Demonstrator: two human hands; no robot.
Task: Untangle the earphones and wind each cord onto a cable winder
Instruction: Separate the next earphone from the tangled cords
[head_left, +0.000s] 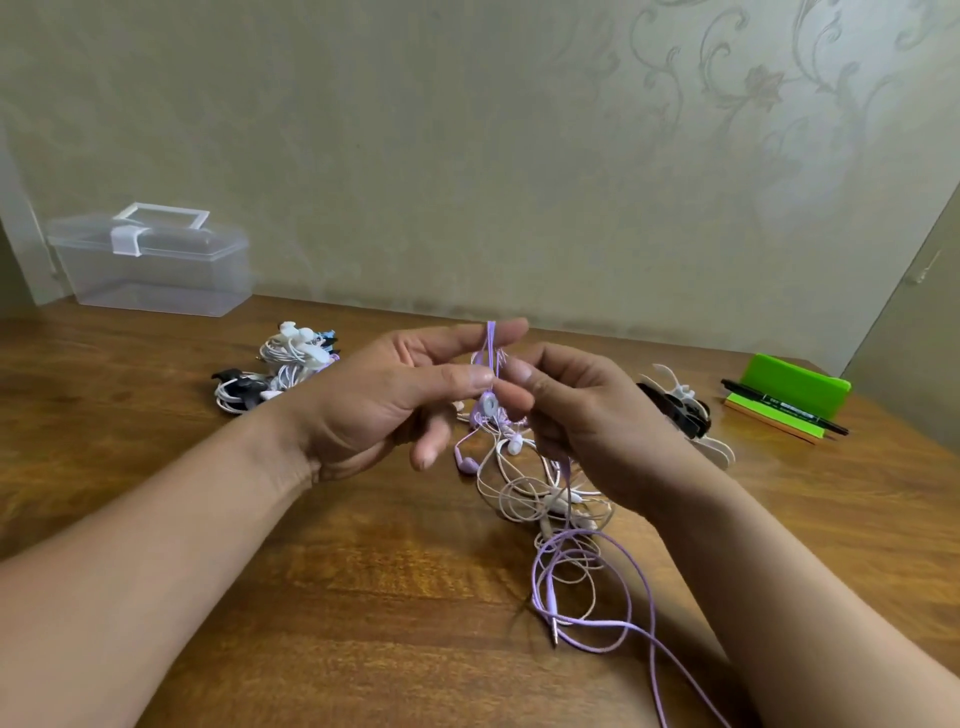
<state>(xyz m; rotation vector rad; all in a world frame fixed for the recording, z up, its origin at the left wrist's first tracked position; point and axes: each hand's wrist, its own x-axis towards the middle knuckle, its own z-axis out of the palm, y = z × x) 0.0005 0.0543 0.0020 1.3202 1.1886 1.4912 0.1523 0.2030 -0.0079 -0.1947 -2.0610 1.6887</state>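
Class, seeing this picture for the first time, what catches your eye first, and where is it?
At centre, the left hand and right hand pinch a purple cord upright. Beneath them a loose tangle of cords sprawls on the wooden table. A bright green block sits far right.

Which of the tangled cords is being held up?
The purple cord, pinched by the left hand and right hand; the white cords sit tangled below.

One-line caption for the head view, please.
Left hand and right hand pinch a purple earphone cord above tangled cords on a wooden table.
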